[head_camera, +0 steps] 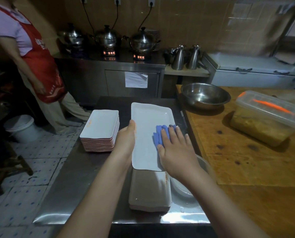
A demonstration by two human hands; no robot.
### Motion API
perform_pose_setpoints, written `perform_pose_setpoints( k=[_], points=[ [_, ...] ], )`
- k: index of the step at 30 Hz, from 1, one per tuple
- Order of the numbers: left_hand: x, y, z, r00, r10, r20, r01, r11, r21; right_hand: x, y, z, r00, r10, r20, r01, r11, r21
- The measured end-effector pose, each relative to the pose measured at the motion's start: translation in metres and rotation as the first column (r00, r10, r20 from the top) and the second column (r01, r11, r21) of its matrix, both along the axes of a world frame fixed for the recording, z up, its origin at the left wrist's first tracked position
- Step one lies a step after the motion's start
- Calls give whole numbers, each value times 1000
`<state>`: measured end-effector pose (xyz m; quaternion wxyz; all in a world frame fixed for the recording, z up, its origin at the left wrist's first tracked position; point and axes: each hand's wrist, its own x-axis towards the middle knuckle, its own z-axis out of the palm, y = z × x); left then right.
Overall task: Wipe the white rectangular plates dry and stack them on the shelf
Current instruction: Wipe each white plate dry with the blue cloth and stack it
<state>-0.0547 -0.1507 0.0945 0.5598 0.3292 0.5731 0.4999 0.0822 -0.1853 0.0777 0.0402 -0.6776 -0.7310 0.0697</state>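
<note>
Plate [150,121] sits centre over the steel counter [78,177]; our left hand [126,140] clasps its left edge, right hand [176,148] presses the blue cloth [157,134] flat. We should wipe long strokes, corners included.

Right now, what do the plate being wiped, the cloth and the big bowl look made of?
Plate being wiped: likely glazed ceramic or melamine; smooth, glossy white, cannot tell which.
Cloth under the right hand: soft blue fabric, perhaps microfibre; it bunches and folds.
Bowl: stainless steel by its look; silvery, with bright reflections inside.
</note>
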Motion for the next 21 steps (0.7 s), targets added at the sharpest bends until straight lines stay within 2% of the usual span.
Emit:
perform_pose_setpoints(
  k=[4,6,10,12,17,21],
  points=[
    [0,0,-3,1000,-6,-4,6,1000,-11,-26,-9,-2,985,85,-153,-102,989,-105],
    [1,-1,-3,1000,5,-10,-5,1000,-18,-37,-14,-1,962,171,-211,-194,977,-92],
    [-2,0,1,998,44,-39,-45,998,-32,-35,-15,3,946,284,-156,-296,953,-57],
    [-4,0,0,998,35,-61,-38,999,-39,-25,-13,4,957,269,-107,-278,958,-76],
    [-11,-6,-1,1000,15,-22,-16,999,-48,0,-9,-3,996,80,-26,-81,996,-45],
    [-10,-9,-2,1000,5,-29,-6,999,-42,-11,-19,-12,988,129,-85,-130,992,-6]
  ],
)
